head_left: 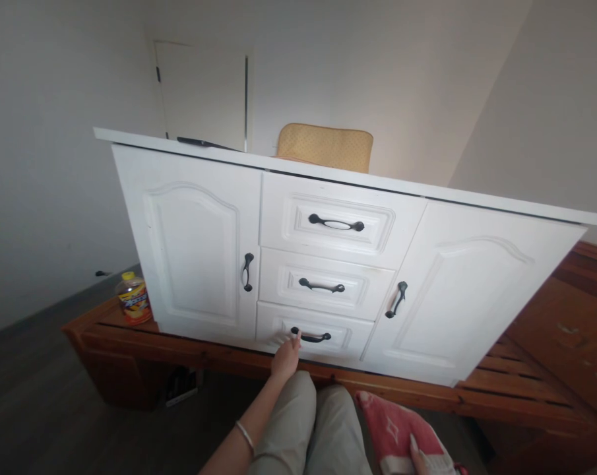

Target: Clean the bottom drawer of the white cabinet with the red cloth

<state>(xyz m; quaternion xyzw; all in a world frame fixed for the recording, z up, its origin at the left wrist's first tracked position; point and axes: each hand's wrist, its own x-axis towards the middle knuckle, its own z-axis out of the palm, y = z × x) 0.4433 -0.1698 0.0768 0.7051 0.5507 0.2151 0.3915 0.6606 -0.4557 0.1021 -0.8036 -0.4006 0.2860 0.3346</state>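
The left hand point(285, 357) reaches to the bottom drawer point(312, 335) of the white cabinet point(199, 251), fingertips touching the left end of its black handle point(311, 337), fingers loosely curled, gripping nothing. At five o'clock, the right hand point(419, 455) rests on a red cloth point(394, 432); its grip is unclear.

The single head camera looks forward and down, close before the white cabinet point(328, 264), tilted clockwise
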